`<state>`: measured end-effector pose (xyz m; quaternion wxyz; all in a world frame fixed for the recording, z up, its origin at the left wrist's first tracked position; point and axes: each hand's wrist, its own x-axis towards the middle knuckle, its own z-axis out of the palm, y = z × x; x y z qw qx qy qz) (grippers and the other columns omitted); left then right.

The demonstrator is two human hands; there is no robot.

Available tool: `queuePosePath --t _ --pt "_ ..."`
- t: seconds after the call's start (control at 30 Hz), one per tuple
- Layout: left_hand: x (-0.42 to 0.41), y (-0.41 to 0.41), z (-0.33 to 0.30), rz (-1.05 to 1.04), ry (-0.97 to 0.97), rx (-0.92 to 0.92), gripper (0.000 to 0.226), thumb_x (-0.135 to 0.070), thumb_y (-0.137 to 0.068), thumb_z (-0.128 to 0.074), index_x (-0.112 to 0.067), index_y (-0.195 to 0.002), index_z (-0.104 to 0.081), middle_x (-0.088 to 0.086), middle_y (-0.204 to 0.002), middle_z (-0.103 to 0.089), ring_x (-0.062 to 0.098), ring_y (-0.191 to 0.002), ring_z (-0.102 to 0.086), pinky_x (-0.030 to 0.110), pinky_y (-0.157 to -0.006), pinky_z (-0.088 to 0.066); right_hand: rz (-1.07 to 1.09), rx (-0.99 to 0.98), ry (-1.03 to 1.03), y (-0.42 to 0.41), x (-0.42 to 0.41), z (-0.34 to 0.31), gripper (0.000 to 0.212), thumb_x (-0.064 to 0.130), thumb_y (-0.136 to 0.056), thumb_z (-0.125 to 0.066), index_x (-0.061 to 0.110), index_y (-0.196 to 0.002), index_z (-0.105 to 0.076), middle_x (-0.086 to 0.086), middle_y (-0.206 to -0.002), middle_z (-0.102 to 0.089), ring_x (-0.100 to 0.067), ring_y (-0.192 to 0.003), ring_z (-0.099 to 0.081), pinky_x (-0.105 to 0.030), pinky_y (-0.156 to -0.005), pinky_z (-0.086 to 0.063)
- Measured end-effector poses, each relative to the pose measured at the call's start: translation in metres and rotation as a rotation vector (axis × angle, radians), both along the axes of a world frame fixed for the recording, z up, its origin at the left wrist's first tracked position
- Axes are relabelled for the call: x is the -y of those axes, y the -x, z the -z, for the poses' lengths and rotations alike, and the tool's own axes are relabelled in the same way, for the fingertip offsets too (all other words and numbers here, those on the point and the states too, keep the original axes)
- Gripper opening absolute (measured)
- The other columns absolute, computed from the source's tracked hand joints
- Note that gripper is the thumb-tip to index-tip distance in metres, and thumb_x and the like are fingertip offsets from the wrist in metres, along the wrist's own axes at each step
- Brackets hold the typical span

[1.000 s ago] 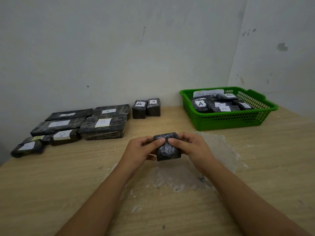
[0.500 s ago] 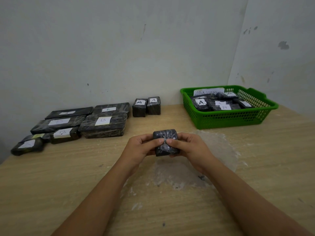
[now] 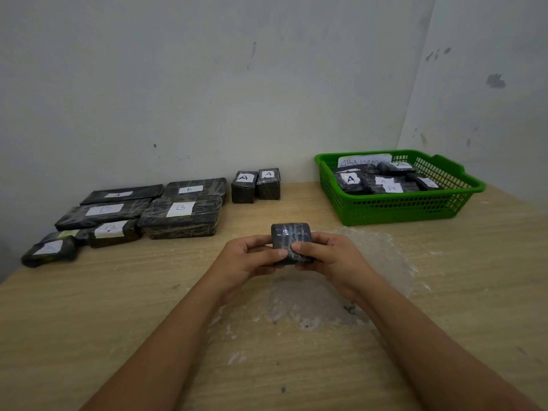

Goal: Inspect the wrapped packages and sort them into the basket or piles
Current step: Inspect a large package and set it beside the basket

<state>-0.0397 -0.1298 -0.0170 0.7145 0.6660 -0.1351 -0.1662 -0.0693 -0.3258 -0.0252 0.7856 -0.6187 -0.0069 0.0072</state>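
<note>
Left hand (image 3: 247, 256) and right hand (image 3: 329, 256) grip small wrapped package (image 3: 291, 237)

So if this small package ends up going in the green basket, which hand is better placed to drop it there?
Probably the right hand: it already grips the package, and the green basket sits on its side of the table.

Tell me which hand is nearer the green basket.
Right. The right hand grips the small wrapped package on the side facing the green basket; the left hand grips its far side.

package (image 3: 291, 241) tilted flatter between hands
</note>
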Motion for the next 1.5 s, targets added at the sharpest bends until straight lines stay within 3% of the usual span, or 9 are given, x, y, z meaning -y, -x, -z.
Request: queuePosePath --t 0.13,0.33,0.53,0.67,0.8,1.0,1.27,1.37,1.5 --pt "-0.001 -0.002 0.001 -0.026 -0.005 0.004 0.039 -0.009 -0.081 -0.080 -0.009 -0.118 -0.071 0.013 -0.097 -0.079 0.018 -0.084 -0.075 0.022 -0.071 -0.056 -0.048 -0.002 -0.009 0.000 0.003 -0.001 0.028 0.007 -0.084 -0.075 -0.001 -0.111 -0.072 -0.012 -0.100 -0.077 -0.021 -0.089 -0.073 -0.028 -0.073 -0.059" --pt "-0.002 -0.004 0.002 -0.049 0.003 0.024 0.055 -0.018 -0.065 -0.085 -0.008 -0.117 -0.071 0.013 -0.089 -0.077 0.020 -0.084 -0.075 0.022 -0.066 -0.056 -0.038 0.012 -0.003 -0.001 0.004 0.002 0.025 -0.010 -0.083 -0.072 -0.001 -0.107 -0.071 -0.012 -0.092 -0.077 -0.021 -0.082 -0.072 -0.026 -0.069 -0.058" --pt "-0.003 -0.002 0.000 0.011 0.008 -0.003 0.037 -0.008 -0.080 -0.079 -0.010 -0.116 -0.072 0.011 -0.095 -0.078 0.017 -0.084 -0.075 0.023 -0.070 -0.057 -0.148 -0.011 -0.002 0.000 0.011 0.001 0.038 0.000 -0.083 -0.072 -0.005 -0.120 -0.069 -0.022 -0.117 -0.073 -0.025 -0.099 -0.072 -0.030 -0.080 -0.060" --pt "-0.004 -0.001 -0.001 0.027 -0.010 -0.025 0.036 -0.017 -0.080 -0.078 -0.008 -0.115 -0.073 0.013 -0.102 -0.078 0.019 -0.087 -0.074 0.023 -0.070 -0.057 -0.137 0.003 0.029 0.000 0.012 0.001 0.039 -0.002 -0.080 -0.073 -0.006 -0.119 -0.069 -0.020 -0.108 -0.074 -0.023 -0.092 -0.072 -0.029 -0.076 -0.061" --pt "-0.002 -0.004 0.002 -0.042 -0.050 -0.022 0.023 -0.023 -0.091 -0.073 -0.003 -0.103 -0.076 0.011 -0.092 -0.076 0.016 -0.080 -0.069 0.022 -0.065 -0.055 -0.162 -0.029 0.038 0.001 0.012 0.002 0.036 -0.004 -0.082 -0.072 -0.007 -0.117 -0.068 -0.018 -0.105 -0.075 -0.024 -0.092 -0.072 -0.031 -0.077 -0.062" --pt "-0.006 -0.007 0.002 -0.038 -0.104 -0.005 0.025 -0.023 -0.090 -0.074 0.000 -0.101 -0.075 0.011 -0.088 -0.075 0.015 -0.076 -0.067 0.022 -0.064 -0.054 -0.172 -0.039 0.038 0.003 0.011 -0.002 0.041 0.016 -0.086 -0.071 -0.010 -0.117 -0.068 -0.026 -0.113 -0.072 -0.026 -0.096 -0.072 -0.036 -0.080 -0.062" --pt "-0.004 -0.002 -0.002 -0.014 -0.113 0.000 0.043 -0.040 -0.078 -0.077 -0.008 -0.106 -0.077 0.012 -0.097 -0.079 0.019 -0.081 -0.072 0.028 -0.070 -0.056 -0.099 -0.028 0.061 0.000 0.011 0.001 0.021 0.010 -0.091 -0.068 -0.006 -0.103 -0.073 -0.018 -0.094 -0.075 -0.025 -0.084 -0.071 -0.034 -0.069 -0.060" --pt "-0.004 -0.004 -0.002 -0.051 -0.091 0.018 0.033 -0.029 -0.088 -0.075 -0.011 -0.115 -0.074 0.011 -0.103 -0.079 0.025 -0.089 -0.075 0.033 -0.076 -0.060 -0.145 -0.027 0.066 0.001 0.008 0.001 0.031 0.019 -0.085 -0.072 -0.005 -0.104 -0.073 -0.020 -0.097 -0.075 -0.025 -0.087 -0.072 -0.035 -0.074 -0.061" --pt "-0.004 -0.004 -0.005 -0.112 -0.042 -0.031 0.024 -0.019 -0.092 -0.073 -0.011 -0.114 -0.074 0.009 -0.096 -0.079 0.017 -0.076 -0.074 0.025 -0.062 -0.056 -0.131 -0.001 0.100 0.001 0.004 0.001 0.048 0.029 -0.080 -0.076 0.006 -0.122 -0.069 -0.014 -0.111 -0.074 -0.024 -0.097 -0.072 -0.037 -0.078 -0.060"
